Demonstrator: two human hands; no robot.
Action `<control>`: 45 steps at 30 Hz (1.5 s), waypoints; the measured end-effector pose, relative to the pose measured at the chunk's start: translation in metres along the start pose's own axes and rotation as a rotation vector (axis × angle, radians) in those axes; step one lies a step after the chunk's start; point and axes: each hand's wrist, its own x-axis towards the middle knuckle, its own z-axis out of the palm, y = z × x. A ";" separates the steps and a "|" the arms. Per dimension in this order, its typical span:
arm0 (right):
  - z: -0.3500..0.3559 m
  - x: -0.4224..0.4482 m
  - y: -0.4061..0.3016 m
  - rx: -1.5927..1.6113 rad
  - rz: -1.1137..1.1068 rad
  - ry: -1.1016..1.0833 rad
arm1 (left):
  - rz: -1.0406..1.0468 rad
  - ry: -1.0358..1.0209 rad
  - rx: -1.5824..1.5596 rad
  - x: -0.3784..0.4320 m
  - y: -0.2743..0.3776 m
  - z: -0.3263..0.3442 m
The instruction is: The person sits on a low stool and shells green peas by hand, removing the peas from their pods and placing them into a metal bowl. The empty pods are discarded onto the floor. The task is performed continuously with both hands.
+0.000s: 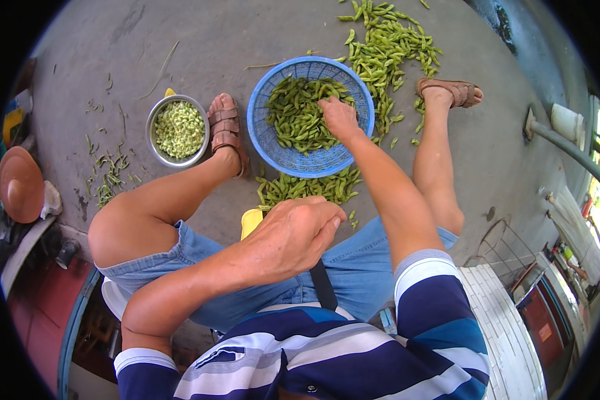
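My right hand [340, 119] reaches down into a blue plastic basket [260, 131], its fingertips among green bean pods [300, 117]. Whether it pinches a pod is hidden. Closer to my body, my left hand [295, 237] hovers over my lap with its fingers curled; anything inside them is out of sight. A steel bowl [153, 150] of shelled green beans [179, 130] stands beside my left sandal [225, 127]. More pods [307, 189] lie on the floor at the basket's near side, partly under its rim.
A large spread of pods [390, 50] runs along the concrete floor behind and right of the basket. Empty-looking shells and scraps [111, 170] litter the floor at left. My right sandal [452, 92] rests beside the pods. Something yellow [251, 223] shows between my knees.
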 end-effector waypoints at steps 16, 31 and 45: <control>-0.121 -0.076 -0.035 1.744 0.315 -0.127 | -0.157 0.204 -0.137 0.002 -0.015 -0.010; -0.205 -0.197 -0.110 1.702 0.060 0.129 | -0.038 -0.024 0.020 0.004 0.000 -0.020; -0.213 -0.221 -0.125 1.555 0.178 0.193 | 0.310 0.203 0.376 -0.001 -0.013 -0.006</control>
